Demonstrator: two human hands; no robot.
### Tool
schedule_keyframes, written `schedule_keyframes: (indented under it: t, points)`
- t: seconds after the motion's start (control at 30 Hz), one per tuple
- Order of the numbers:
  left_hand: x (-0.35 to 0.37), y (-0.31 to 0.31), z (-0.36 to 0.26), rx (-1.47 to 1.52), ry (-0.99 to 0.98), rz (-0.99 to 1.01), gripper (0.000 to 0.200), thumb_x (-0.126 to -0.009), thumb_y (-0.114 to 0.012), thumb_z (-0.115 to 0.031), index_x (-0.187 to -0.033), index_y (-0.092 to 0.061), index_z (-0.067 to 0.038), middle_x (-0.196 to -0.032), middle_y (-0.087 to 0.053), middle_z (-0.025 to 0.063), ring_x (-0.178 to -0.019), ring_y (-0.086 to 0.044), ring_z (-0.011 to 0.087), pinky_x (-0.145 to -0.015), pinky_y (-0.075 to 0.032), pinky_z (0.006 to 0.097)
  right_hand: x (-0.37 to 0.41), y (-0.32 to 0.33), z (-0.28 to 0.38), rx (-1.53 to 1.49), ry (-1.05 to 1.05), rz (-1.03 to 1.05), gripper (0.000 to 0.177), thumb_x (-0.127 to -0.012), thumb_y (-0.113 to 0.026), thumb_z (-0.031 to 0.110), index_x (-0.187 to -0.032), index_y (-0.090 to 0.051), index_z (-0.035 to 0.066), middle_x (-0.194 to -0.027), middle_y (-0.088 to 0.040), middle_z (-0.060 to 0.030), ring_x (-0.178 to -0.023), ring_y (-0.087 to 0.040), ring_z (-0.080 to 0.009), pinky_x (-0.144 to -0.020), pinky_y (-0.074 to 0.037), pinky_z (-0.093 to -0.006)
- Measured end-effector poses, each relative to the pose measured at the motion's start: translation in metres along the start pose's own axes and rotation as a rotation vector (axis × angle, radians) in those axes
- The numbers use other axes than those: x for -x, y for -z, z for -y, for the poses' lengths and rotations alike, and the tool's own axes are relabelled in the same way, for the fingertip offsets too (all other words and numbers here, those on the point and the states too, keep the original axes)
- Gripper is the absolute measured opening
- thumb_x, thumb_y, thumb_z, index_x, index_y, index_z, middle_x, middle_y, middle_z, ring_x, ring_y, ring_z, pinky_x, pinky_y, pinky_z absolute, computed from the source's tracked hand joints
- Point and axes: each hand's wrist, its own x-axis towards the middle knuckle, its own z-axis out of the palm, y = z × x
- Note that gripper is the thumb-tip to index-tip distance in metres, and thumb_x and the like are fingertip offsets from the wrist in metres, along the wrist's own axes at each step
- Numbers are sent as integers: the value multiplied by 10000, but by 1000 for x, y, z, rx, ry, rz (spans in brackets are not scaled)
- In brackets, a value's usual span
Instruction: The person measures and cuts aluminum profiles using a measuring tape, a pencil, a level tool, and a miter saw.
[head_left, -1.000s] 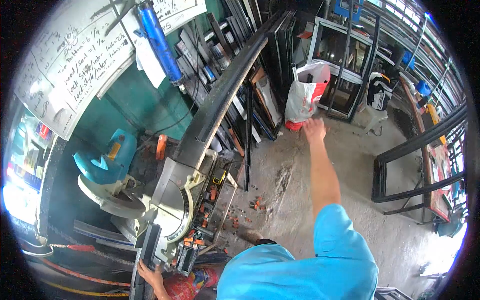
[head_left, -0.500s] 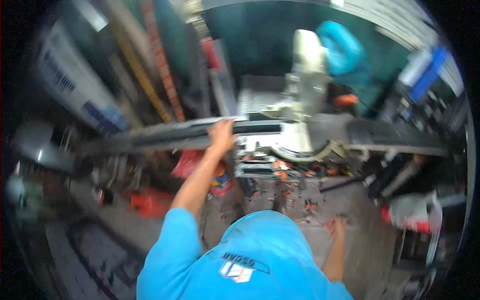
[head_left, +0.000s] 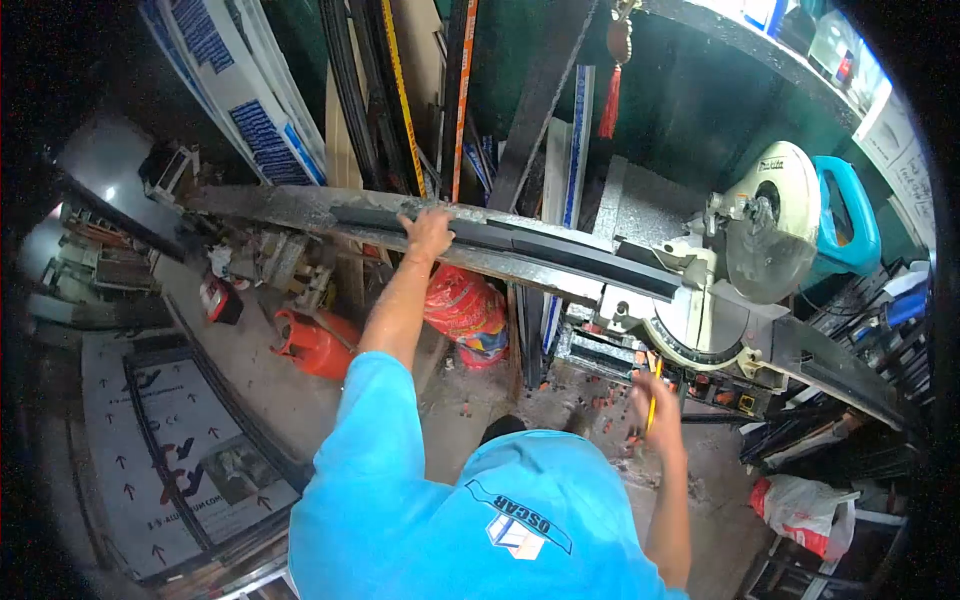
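A long dark grey metal profile lies along the narrow bench and reaches onto the base of the mitre saw. My left hand grips the profile near its left part, fingers over the top edge. In my right hand is a yellow pencil, held upright in front of the bench, below the saw's turntable. The saw has a cream blade guard and a teal handle.
Long profiles and boards lean on the wall behind the bench. Below it stand a red sack and an orange gas cylinder. Offcuts and debris litter the floor. At right lies a white and red plastic bag.
The view has turned and sharpened, so the saw now sits farther right. My left hand stays on the profile. My right hand has risen towards the bench, and the pencil now shows in it.
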Motion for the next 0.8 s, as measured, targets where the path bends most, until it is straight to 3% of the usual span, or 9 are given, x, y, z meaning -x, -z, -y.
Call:
schedule_keyframes:
  t: [0.03,0.07,0.1,0.17,0.23,0.33,0.4,0.63,0.8]
  points:
    - [-2,13,7,51,-5,142,475,-818,-758,-133,-1281,-673,-200,-1377,-607,45,-1362,-478,317,-1120,-165,808,-29,-1,12,17,-77,9,252,-946,-657,129,-1170,-624,19,-907,-675,-169,-828,-687,-275,-756,-526,-390]
    - [-3,22,14,101,-10,286,411,-844,-768,-167,-1249,-701,-197,-1375,-615,53,-1371,-474,317,-1129,-149,807,-59,-3,21,273,128,-78,268,-932,-663,126,-1185,-614,50,-960,-664,-197,-897,-664,-367,-780,-518,-441]
    - [3,21,21,136,-55,178,326,-838,-776,-182,-1160,-740,-153,-1275,-674,51,-1287,-548,313,-1121,-273,719,-86,-6,30,372,167,-80,305,-917,-671,119,-1209,-598,69,-999,-657,-211,-960,-631,-405,-820,-500,-489]
    - [11,29,44,210,-129,139,325,-834,-776,-175,-1155,-739,-143,-1250,-684,60,-1248,-571,316,-1086,-329,656,-129,-18,35,446,222,-136,412,-872,-689,71,-1266,-567,85,-1037,-619,-210,-957,-599,-433,-829,-489,-500]
    - [24,50,72,244,-310,-4,323,-825,-771,-155,-1140,-731,-92,-1190,-704,88,-1129,-624,338,-948,-450,498,-165,-30,20,623,340,-78,509,-780,-705,24,-1266,-569,87,-1074,-602,-200,-1026,-588,-400,-833,-491,-483]
    - [45,101,109,386,-395,27,346,-830,-762,-128,-1165,-717,-55,-1168,-700,131,-1105,-632,354,-945,-475,461,-196,-52,-6,828,322,-4,494,-778,-674,30,-1259,-582,92,-1081,-601,-186,-1053,-586,-374,-855,-486,-474]
    - [67,140,122,487,-354,30,342,-832,-751,-116,-1163,-715,-37,-1130,-709,135,-1085,-646,345,-942,-482,444,-211,-65,-10,912,206,63,409,-847,-604,71,-1254,-599,113,-1108,-604,-154,-1063,-582,-337,-888,-471,-450]
    - [167,179,171,793,-160,38,375,-890,-720,-111,-1246,-675,0,-1124,-702,151,-1045,-663,264,-916,-496,355,-240,-120,-7,939,291,55,436,-884,-552,89,-1318,-574,123,-1128,-648,-118,-1098,-592,-299,-946,-424,-460]
    - [216,158,183,847,-58,78,399,-916,-728,-141,-1287,-656,-12,-1116,-690,123,-1009,-651,234,-893,-497,340,-274,-201,24,737,535,193,321,-911,-528,152,-1224,-586,110,-1114,-662,-138,-1090,-622,-333,-925,-447,-491]
